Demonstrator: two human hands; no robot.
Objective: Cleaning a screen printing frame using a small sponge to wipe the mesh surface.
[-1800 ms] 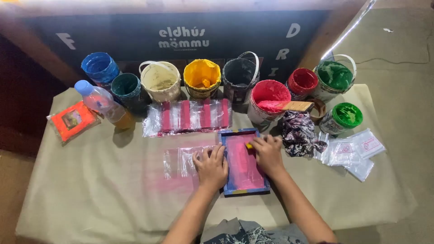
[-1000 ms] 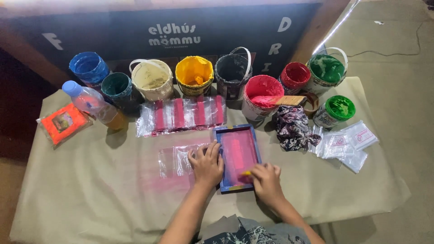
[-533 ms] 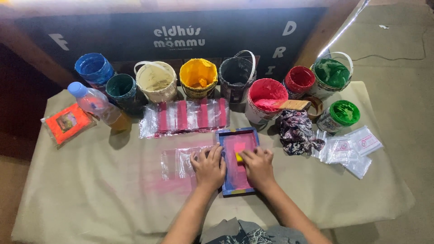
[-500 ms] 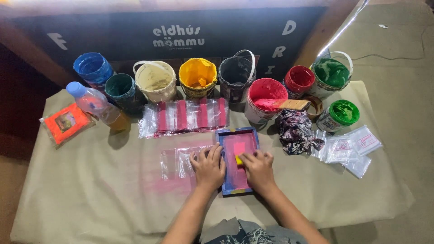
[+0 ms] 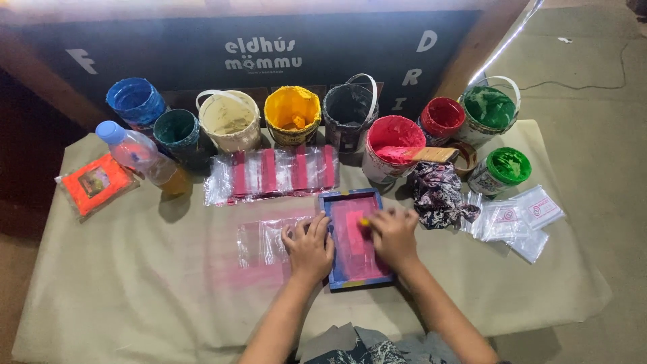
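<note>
Head view, work surface: a low table covered with a beige cloth, stained pink near its centre.
Frame: a small rectangular blue-edged printing frame with a pink-coated screen lies flat at the centre of the cloth, long side running toward 12 o'clock.
Left hand: the left hand lies palm down with fingers spread, flat and gripping nothing, pressing on the frame's 9 o'clock edge.
Right hand: the right hand rests on the screen with fingers curled over a small yellow-tipped tool; most of the tool is hidden, so its shape cannot be told.
Bag under frame: a clear plastic bag lies flat at 9 o'clock from the frame, reaching under the left fingers.
Printed bags: a row of clear bags with red-pink stripes lies at 11 o'clock from the frame.
Paint pots: blue, dark teal, cream, yellow, black, pink, red and two green pails stand in an arc along the far edge.
Stirrer: a flat wooden stick rests across the pink pail.
Rag: a dark patterned cloth lies at 2 o'clock, just beside the frame.
Small bags: clear packets lie at 3 o'clock, well apart.
Left items: a clear plastic bottle with a blue cap and an orange packet lie at 10 o'clock.
</note>
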